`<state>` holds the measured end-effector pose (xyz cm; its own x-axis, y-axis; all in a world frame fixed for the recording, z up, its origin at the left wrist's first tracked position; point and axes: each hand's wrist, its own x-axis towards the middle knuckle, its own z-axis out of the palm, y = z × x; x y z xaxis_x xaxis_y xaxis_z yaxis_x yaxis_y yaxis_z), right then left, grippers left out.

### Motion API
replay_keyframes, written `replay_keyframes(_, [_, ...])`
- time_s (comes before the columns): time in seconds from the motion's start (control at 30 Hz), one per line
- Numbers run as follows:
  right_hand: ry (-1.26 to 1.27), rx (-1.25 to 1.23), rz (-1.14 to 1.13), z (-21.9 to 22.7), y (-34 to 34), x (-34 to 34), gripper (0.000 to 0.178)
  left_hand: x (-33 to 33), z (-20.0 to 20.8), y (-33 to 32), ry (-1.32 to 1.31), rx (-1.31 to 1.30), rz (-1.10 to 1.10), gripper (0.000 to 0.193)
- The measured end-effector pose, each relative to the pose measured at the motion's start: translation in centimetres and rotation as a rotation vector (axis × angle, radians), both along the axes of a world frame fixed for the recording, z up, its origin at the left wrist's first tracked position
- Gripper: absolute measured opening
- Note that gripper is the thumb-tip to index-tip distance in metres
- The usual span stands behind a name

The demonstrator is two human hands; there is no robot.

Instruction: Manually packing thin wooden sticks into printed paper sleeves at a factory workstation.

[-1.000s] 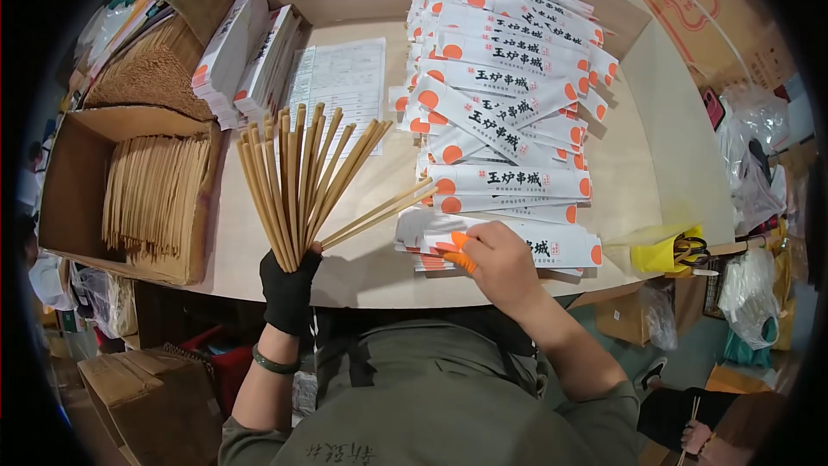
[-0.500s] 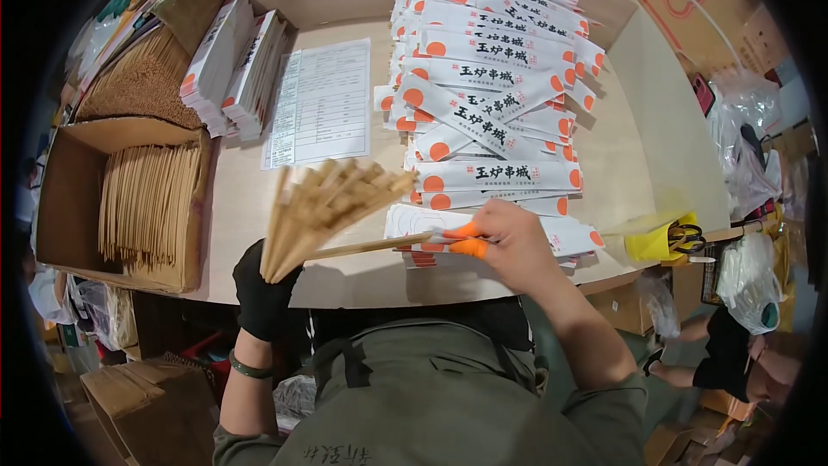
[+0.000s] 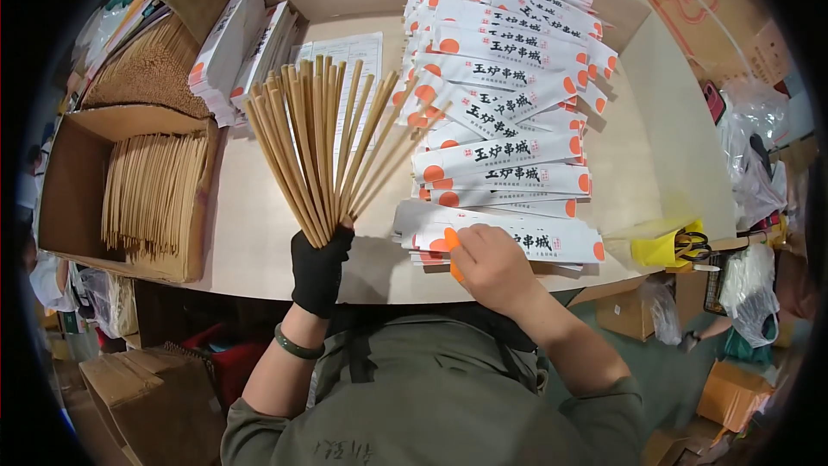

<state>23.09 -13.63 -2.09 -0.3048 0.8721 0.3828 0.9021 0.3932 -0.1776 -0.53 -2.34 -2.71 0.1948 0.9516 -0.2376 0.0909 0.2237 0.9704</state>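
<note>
Wooden sticks (image 3: 321, 142) fanned above table (image 3: 246, 216), lower ends clamped in fingers of black-gloved left hand (image 3: 321, 274), right hand (image 3: 496, 269) at near sleeves (image 3: 565, 240), fingers curled, grip on a sleeve not determinable, carton (image 3: 73, 194) at left.

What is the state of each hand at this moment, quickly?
Left hand: closed around sticks.
Right hand: curled at the wrappers; whether it grips one cannot be told.

Cartons (image 3: 159, 406), stacked paper sleeves (image 3: 504, 74) and wooden sticks (image 3: 324, 174) suggest a workshop.
</note>
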Motion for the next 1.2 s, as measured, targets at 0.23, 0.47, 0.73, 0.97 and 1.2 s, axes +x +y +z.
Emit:
replay_keyframes(0.23, [0.285, 0.135, -0.114, -1.0, 0.2, 0.2, 0.016, -2.4, -0.8, -0.2, 0.195, 0.047, 0.068, 0.020])
replay_keyframes(0.47, [1.076, -0.402, -0.368, 2.8, 0.8, 2.0, 0.015, -5.6, 0.4, 0.0, 0.320, 0.254, -0.077, 0.018])
replay_keyframes(0.73, [0.396, -0.016, -0.027, 2.8, 1.2, 1.6, 0.020, -5.2, 3.1, 0.8, 0.383, 0.474, -0.235, 0.015])
replay_keyframes(0.97, [0.193, 0.233, 0.125, 3.9, 5.0, -0.6, 0.018, 3.1, 3.5, -0.2, -0.280, 0.090, -0.055, 0.021])
replay_keyframes(1.2, [-0.037, -0.017, -0.010, 0.1, 0.0, -0.2, 0.019, -1.0, -0.8, 0.4, 0.023, 0.085, 0.042, 0.015])
